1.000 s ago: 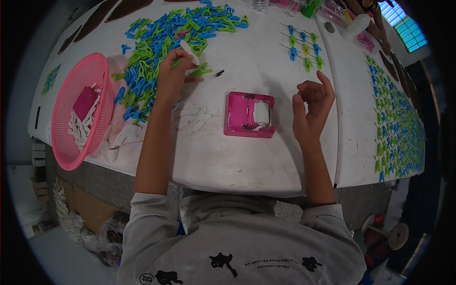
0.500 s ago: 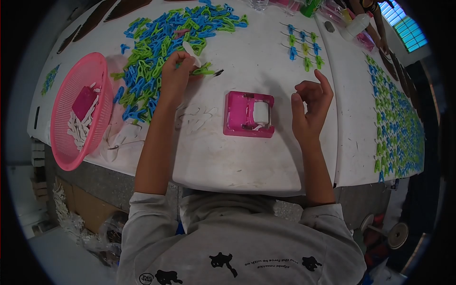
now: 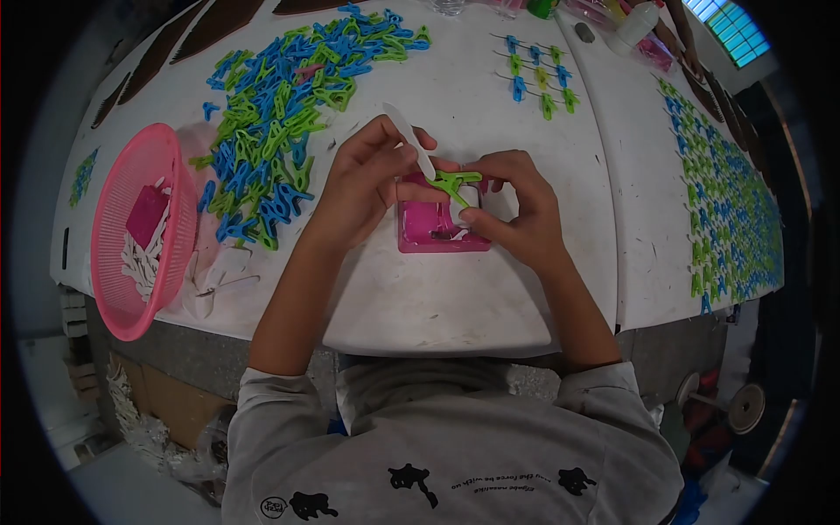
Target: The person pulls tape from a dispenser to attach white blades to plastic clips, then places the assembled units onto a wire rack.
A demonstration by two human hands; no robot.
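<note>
My left hand is closed around a flat white stick, which points up and away. The stick's lower end meets a green clip shaped like a clothespin. Thumb and fingers of my right hand pinch this clip from the right. Fingertips of my left hand are close to the clip's left side; whether they touch it is hard to tell. Both hands are above a pink holder with a white roller, partly hidden behind the fingers and the clip.
A heap of blue and green clips lies left. The pink basket holds white strips and a magenta block. Clips sit in small rows at the back and denser rows right. Another person's arm shows at the back right.
My left hand has moved right from the clip heap with the white stick and green clip. My right hand has come in from the right and closed on the clip. The view has shifted slightly.
</note>
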